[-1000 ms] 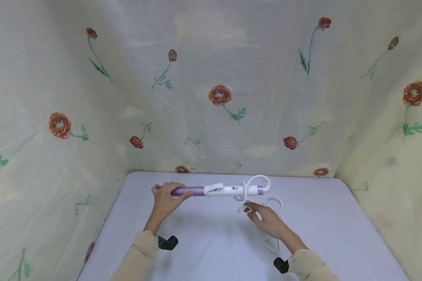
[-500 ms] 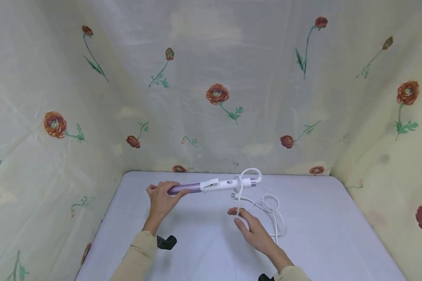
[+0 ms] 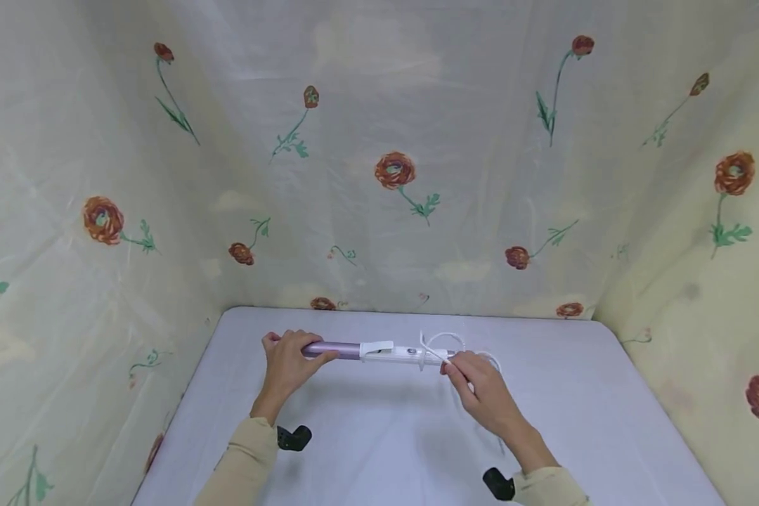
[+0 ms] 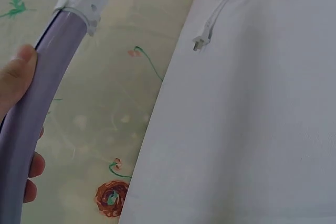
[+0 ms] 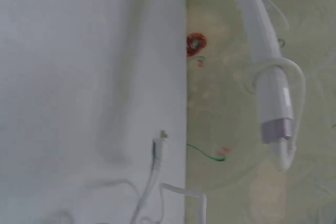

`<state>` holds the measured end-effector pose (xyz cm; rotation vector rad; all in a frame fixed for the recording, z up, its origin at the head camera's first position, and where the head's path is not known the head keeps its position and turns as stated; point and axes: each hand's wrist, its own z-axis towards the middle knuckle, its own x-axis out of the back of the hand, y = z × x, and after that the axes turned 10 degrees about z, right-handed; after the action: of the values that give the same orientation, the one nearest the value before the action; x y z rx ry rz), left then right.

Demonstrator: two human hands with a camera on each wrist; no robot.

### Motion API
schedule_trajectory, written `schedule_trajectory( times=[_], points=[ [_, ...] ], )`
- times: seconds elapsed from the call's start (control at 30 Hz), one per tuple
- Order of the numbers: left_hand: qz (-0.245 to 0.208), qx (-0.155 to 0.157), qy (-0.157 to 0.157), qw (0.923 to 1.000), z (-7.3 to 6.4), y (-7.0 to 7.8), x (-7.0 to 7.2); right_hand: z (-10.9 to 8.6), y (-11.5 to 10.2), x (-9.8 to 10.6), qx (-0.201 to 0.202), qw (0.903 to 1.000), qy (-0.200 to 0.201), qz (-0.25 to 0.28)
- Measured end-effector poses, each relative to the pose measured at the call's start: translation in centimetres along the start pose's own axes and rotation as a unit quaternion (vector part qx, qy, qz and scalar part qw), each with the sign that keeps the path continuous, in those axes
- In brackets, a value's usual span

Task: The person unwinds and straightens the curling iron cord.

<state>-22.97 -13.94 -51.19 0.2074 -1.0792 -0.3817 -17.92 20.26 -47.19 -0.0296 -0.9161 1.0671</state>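
Observation:
A curling iron (image 3: 338, 349) with a purple barrel and a white handle is held level above the table. My left hand (image 3: 287, 365) grips the barrel, thumb on the near side; in the left wrist view its fingers (image 4: 35, 165) show behind the barrel. One turn of the white cord (image 5: 298, 77) loops round the handle (image 5: 270, 87) near its purple end ring. My right hand (image 3: 483, 393) pinches the cord just by that end, partly covering it in the head view. No part of the right hand shows in the right wrist view.
The cord's two-pin plug (image 4: 200, 42) lies on the white-covered table (image 3: 367, 450), with loose cord coils beyond it, partly behind the right hand. Flower-printed curtains (image 3: 379, 232) enclose the table at the back and sides. Black wrist mounts (image 3: 294, 438) hang below both sleeves.
My right hand first swung left and toward me with relaxed fingers at the cord, then came back up and right to pinch it by the handle's end. The left hand keeps its grip.

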Motion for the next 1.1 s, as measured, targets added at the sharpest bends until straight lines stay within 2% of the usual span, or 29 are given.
schedule_trajectory(
  times=[0.13,0.23,0.3,0.43,0.6,0.67,0.73,0.8,0.87,0.93,1.0,1.1],
  points=[
    [-0.002,-0.036,-0.036,0.9987,-0.1,-0.1,0.2,2.0,0.8,2.0,-0.006,0.9995,-0.004,-0.031],
    [-0.026,-0.051,-0.069,0.996,-0.3,-0.2,0.2,2.9,1.3,2.8,-0.04,0.9987,-0.013,-0.028],
    [-0.053,-0.056,-0.086,0.9934,-0.4,-0.2,0.1,3.2,1.8,3.0,-0.078,0.9966,-0.023,-0.014],
    [-0.096,-0.061,-0.097,0.9887,-0.5,-0.2,0.2,3.3,2.9,2.6,-0.155,0.9856,-0.064,0.022],
    [-0.1,-0.074,-0.095,0.9876,-0.6,-0.4,0.2,2.4,4.5,1.9,-0.21,0.9679,-0.12,0.069],
    [-0.109,-0.067,-0.109,0.9857,-0.7,-0.5,0.3,1.8,5.0,1.7,-0.226,0.9599,-0.136,0.096],
    [-0.13,-0.045,-0.13,0.982,-0.8,-0.5,0.4,1.1,5.3,1.5,-0.241,0.9525,-0.147,0.115],
    [-0.154,-0.015,-0.139,0.978,-0.7,-0.5,0.6,0.4,5.5,1.1,-0.237,0.9528,-0.158,0.106],
    [-0.171,0.015,-0.136,0.9757,-0.4,-0.3,0.8,-0.2,5.5,0.5,-0.232,0.9525,-0.173,0.095],
    [-0.179,0.034,-0.117,0.9762,-0.1,-0.1,1.0,-0.8,5.5,-0.1,-0.231,0.9507,-0.189,0.083],
    [-0.174,0.041,-0.092,0.9795,0.2,0.0,1.3,-1.4,5.2,-0.8,-0.223,0.9478,-0.211,0.085],
    [-0.149,0.036,-0.055,0.9866,0.6,0.1,1.4,-2.2,4.5,-1.6,-0.206,0.943,-0.241,0.102]
  ],
)
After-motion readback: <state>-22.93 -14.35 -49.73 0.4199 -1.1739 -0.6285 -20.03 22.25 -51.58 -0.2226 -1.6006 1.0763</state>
